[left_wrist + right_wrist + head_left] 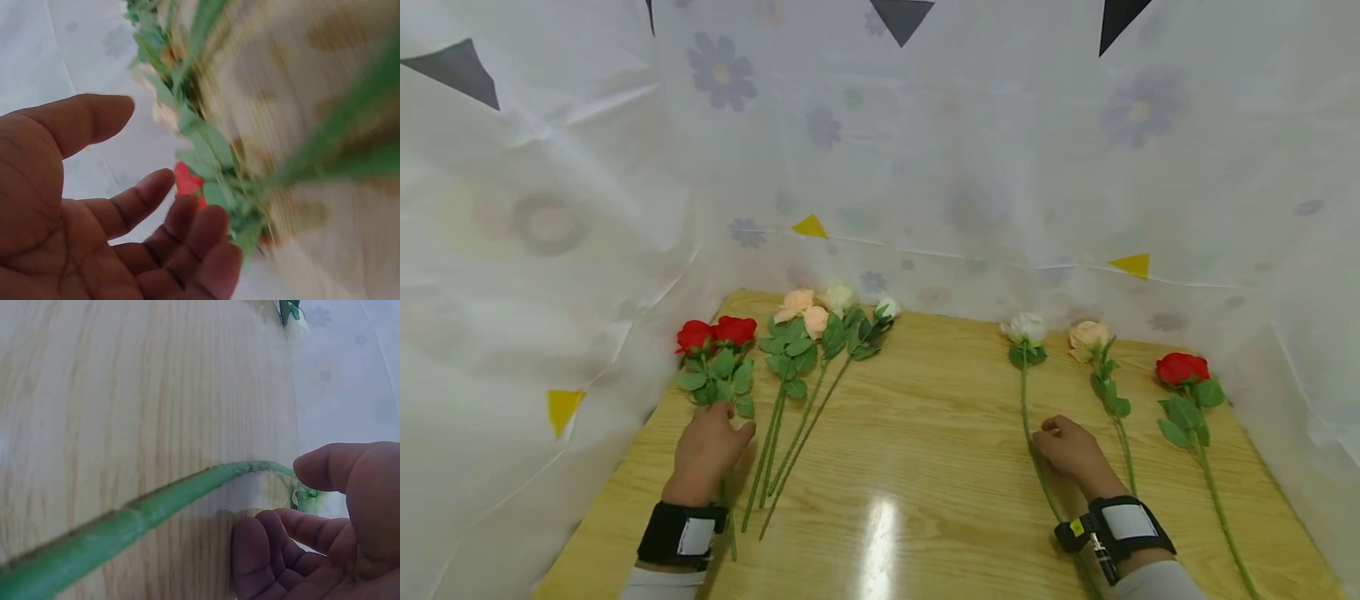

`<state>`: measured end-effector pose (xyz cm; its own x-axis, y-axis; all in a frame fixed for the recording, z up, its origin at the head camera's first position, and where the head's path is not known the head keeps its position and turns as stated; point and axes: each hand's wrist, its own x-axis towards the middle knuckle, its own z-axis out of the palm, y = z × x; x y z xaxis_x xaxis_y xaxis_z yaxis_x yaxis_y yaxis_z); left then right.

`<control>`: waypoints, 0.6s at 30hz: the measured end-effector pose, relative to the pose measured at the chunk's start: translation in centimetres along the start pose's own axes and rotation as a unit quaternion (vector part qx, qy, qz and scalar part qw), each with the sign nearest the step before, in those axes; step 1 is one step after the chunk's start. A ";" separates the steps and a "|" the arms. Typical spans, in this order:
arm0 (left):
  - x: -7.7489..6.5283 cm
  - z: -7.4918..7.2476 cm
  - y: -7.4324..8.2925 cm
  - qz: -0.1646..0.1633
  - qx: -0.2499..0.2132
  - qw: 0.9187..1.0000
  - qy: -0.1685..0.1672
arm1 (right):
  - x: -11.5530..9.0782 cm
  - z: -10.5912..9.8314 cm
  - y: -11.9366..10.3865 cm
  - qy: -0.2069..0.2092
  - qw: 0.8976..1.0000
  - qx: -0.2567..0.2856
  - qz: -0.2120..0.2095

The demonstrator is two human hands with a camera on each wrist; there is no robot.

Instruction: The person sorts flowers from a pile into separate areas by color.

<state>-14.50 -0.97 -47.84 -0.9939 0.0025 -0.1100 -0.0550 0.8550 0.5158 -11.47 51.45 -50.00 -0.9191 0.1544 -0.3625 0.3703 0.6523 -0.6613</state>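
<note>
My left hand (pixel 709 446) is over the stems of two red roses (pixel 735 331), just below their leaves. In the left wrist view its fingers (pixel 212 234) are loosely bent with the thumb well apart, and nothing lies between them. On the right, a white rose (pixel 1026 327) has a long green stem (pixel 175 503). My right hand (pixel 1071 450) is beside this stem at mid-length. The right wrist view has the stem running toward the gap between thumb and loosely bent fingers, with the thumb tip overlapping it.
Peach roses (pixel 796 305), a cream rose (pixel 838 297) and another white rose (pixel 887 307) lie left of centre on the wooden table (pixel 917 417). A peach rose (pixel 1087 337) and a red rose (pixel 1182 367) lie far right. White patterned sheeting (pixel 925 167) encloses the back and sides.
</note>
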 end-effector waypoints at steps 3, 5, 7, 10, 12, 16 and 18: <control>-0.5 -0.9 -1.1 -0.016 0.017 1.000 -0.017 | 0.0 0.0 0.1 0.000 1.000 -0.008 0.000; -0.7 -1.4 -1.7 -0.032 0.019 0.999 -0.037 | 0.0 0.0 0.0 0.000 1.000 -0.013 -0.001; -0.9 -1.6 -2.1 -0.045 0.015 0.997 -0.056 | 0.0 -0.1 0.0 -0.001 1.000 -0.010 -0.001; -1.0 -1.6 -2.5 -0.047 0.012 0.996 -0.075 | -0.1 -0.1 0.1 -0.001 1.000 -0.004 -0.005; -1.1 -1.5 -2.6 -0.042 0.008 0.996 -0.077 | -0.3 0.0 0.2 0.001 1.000 -0.008 -0.015; -1.1 -1.3 -3.0 -0.023 0.012 0.998 -0.064 | -0.8 0.3 0.5 0.017 0.998 -0.035 -0.048; -1.0 -1.3 -3.2 -0.017 0.013 0.998 -0.060 | -1.1 0.4 0.6 0.028 0.997 -0.046 -0.059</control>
<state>-13.50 -4.42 -48.25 -0.9729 0.0347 -0.2287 -0.0837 0.8689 0.4878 -10.19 51.37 -50.21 -0.9624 0.1120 -0.2475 0.2482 0.7331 -0.6332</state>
